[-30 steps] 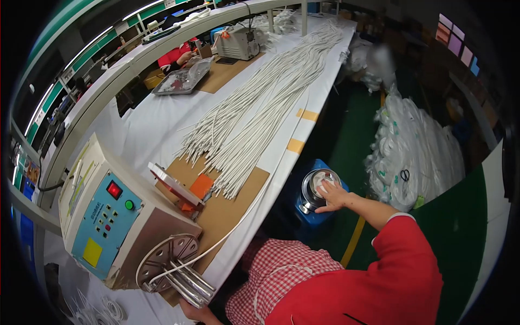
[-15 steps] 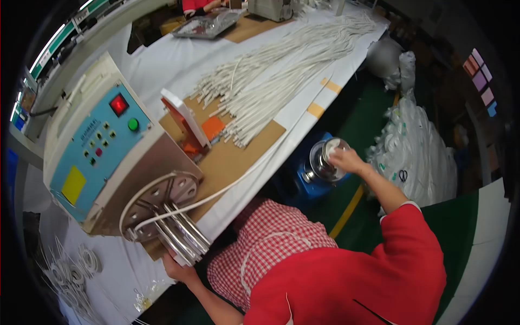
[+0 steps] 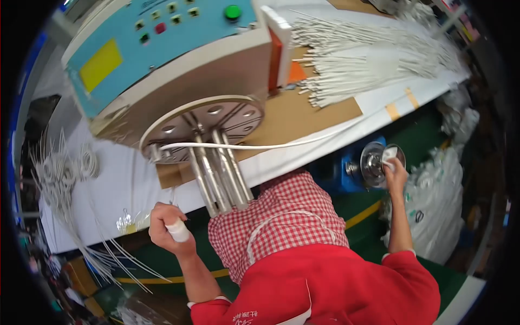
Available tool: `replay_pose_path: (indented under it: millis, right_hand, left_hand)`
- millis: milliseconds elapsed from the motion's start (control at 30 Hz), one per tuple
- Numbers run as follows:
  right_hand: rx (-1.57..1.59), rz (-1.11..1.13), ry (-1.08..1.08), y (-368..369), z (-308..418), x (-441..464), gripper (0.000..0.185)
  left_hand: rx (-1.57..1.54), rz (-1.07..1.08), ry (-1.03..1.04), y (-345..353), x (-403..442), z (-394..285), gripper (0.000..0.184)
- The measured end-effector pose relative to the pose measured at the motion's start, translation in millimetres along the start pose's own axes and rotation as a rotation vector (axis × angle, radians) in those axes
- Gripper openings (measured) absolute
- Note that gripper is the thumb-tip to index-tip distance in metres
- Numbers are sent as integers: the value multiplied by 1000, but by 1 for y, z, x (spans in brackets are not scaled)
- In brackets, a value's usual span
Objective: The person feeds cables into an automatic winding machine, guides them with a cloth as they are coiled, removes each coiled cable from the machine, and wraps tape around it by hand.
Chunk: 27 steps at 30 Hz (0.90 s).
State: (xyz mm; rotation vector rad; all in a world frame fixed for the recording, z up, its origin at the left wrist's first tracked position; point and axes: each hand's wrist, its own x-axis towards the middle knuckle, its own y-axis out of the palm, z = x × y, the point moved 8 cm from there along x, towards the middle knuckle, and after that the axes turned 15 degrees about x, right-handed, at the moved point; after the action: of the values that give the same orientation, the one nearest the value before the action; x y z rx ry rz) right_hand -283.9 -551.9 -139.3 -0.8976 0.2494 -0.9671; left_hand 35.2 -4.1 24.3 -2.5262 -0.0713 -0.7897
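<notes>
Head view: metal dish (image 3: 371, 165) sits just left of right hand (image 3: 397, 176), nearer; left hand (image 3: 169, 228) curled; both holds unclear.

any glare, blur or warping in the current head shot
Head view: fisheye warping with black, rounded corners; bright glare streaks along the metal rods; soft markings on the control panel; a smudged patch veiling part of the white cords.

A red top (image 3: 346, 281), marked with white lettering (image 3: 246, 315) and white-edged at the sleeves (image 3: 414, 268), is worn with a red-and-white checked garment (image 3: 298, 201).
</notes>
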Motion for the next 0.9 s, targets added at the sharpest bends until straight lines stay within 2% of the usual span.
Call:
replay_pose_path:
  millis: [100,167,200,267,333,367,400,467,533,633,733,800,900]
  right_hand:
    - [514,-36,-16,-7,63,7,27]
    - [846,28,-47,-3,159,-1,37]
    - [974,80,-43,0,214,-5,42]
    - [933,152,-222,7,272,-11,49]
    - [941,288,-623,12,367,-18,54]
    - [944,368,-736,27,397,-20,58]
    - [847,305,-919,31,438,-28,57]
    - [783,269,-1011,65,487,-44,50]
    - [576,313,-1037,106,501,-54,51]
    - [600,319,-1032,98,493,-48,48]
    - [654,361,-1025,92,467,-42,45]
    - [684,408,-1036,93,444,-39,41]
    - [556,448,-1015,82,414,-36,43]
  left_hand:
    - [189,105,438,9,32,-74,12]
    - [320,174,551,30,55,-92,29]
    - [348,215,552,37,61,-90,31]
    - [402,283,567,49,69,-86,34]
    - [301,265,448,45,71,-78,39]
    - [250,235,379,42,70,-76,41]
    - [198,203,311,39,68,-72,43]
    - [38,67,261,26,64,-69,37]
    - [-69,-11,206,12,60,-71,33]
    - [-89,-17,273,3,65,-83,27]
    - [295,31,678,36,91,-138,27]
    - [453,15,835,67,108,-172,23]
    - [645,44,969,104,134,-195,25]
